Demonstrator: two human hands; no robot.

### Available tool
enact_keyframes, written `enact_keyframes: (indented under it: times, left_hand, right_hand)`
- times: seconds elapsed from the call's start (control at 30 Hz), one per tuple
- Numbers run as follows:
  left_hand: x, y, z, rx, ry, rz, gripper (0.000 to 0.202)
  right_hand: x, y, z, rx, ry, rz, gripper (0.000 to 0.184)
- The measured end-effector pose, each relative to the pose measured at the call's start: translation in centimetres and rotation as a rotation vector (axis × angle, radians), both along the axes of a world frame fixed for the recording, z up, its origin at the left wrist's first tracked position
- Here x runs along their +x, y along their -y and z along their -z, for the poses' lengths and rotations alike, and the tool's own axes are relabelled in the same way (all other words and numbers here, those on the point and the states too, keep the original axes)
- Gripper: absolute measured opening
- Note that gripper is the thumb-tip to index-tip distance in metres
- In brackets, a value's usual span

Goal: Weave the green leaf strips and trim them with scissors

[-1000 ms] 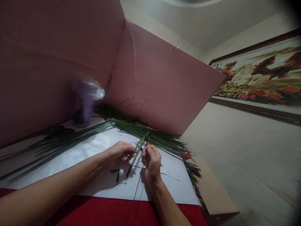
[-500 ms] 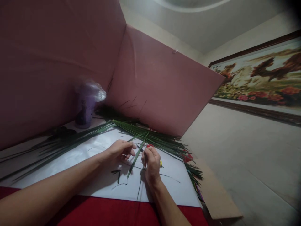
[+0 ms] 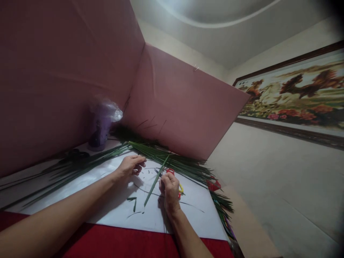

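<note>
My left hand (image 3: pixel 132 165) is pinched closed just in front of the green leaf bundle; whatever its fingertips hold is too small to make out. My right hand (image 3: pixel 170 189) is closed, its fingers curled and their contents hidden. Scissors with red and yellow handles (image 3: pixel 181 188) lie beside and partly behind the right hand, their dark blades (image 3: pixel 158 172) showing to its left. A long green leaf strip (image 3: pixel 153 186) slants across the white sheet between my hands. Short leaf cuttings (image 3: pixel 134 205) and thin dark strands lie nearer to me.
Long green leaves (image 3: pixel 177 163) lie in bundles along the back and left of the white board (image 3: pixel 113 215). A purple cup with clear wrap (image 3: pixel 99 134) stands at the back left. Pink panels (image 3: pixel 182 107) rise behind. Red cloth (image 3: pixel 129 243) runs along the front.
My left hand has moved slightly left and up, away from the slanted strip. A green strip near its fingertips no longer shows. My right hand shifted slightly left, exposing more of the scissors' handles.
</note>
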State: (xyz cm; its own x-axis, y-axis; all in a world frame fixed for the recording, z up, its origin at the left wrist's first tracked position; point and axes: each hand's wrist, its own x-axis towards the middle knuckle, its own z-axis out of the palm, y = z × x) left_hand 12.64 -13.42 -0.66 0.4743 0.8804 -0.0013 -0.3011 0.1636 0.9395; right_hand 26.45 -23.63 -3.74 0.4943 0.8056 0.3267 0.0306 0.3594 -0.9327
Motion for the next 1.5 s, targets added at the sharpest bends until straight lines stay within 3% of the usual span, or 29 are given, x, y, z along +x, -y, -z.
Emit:
enact_keyframes:
  times: [0.37,0.57,0.67,0.77,0.87,0.97,1.03,1.17,1.23,1.33,1.4,1.5]
  left_hand:
    - [-0.4,-1.5,0.4,-0.101,0.064,-0.175,0.027]
    - [-1.0,-2.6,0.5,-0.133,0.060,-0.357,0.024]
    - [-1.1,-2.9,0.6,-0.120,0.006,-0.367,0.021]
    - [-0.9,-2.8,0.8,0.055,-0.236,-0.289,0.019]
    - [-0.7,-2.3,1.1,0.347,-0.543,-0.135,0.016]
    - [-0.7,-1.2,1.1,0.538,-0.746,0.013,0.009]
    - [-0.8,-0.5,0.6,0.633,-0.780,0.046,0.003]
    - [-0.6,0.9,-1.0,0.787,-0.615,-0.047,0.013]
    - [-0.2,1.7,-1.6,0.712,-0.528,-0.007,0.014]
    - [0.8,3.8,-1.9,0.411,-0.411,0.258,0.021]
    - [1.4,5.3,-1.9,0.264,-0.343,0.436,0.022]
    - [2.2,7.0,-2.1,0.094,-0.361,0.518,0.016]
  right_hand:
    - [-0.3,0.2,0.5,0.033,-0.029,-0.061,0.022]
    - [-0.3,0.6,0.2,0.054,-0.105,-0.053,0.025]
    - [-0.2,0.5,0.1,0.054,-0.080,-0.024,0.027]
    - [0.0,0.2,0.2,0.061,-0.012,0.047,0.028]
    - [0.1,0.1,0.3,0.069,0.075,0.122,0.029]
    - [0.1,0.1,0.4,0.066,0.147,0.178,0.029]
    - [0.0,0.1,0.3,0.059,0.162,0.194,0.028]
    - [-0.3,0.1,0.3,0.042,0.122,0.161,0.027]
    - [-0.5,0.1,0.2,0.035,0.057,0.112,0.026]
    - [-0.8,0.2,0.1,0.033,-0.037,0.076,0.026]
    - [-0.8,0.4,-0.1,0.026,-0.065,0.108,0.027]
    - [-0.5,0.7,-0.2,0.037,-0.101,0.190,0.028]
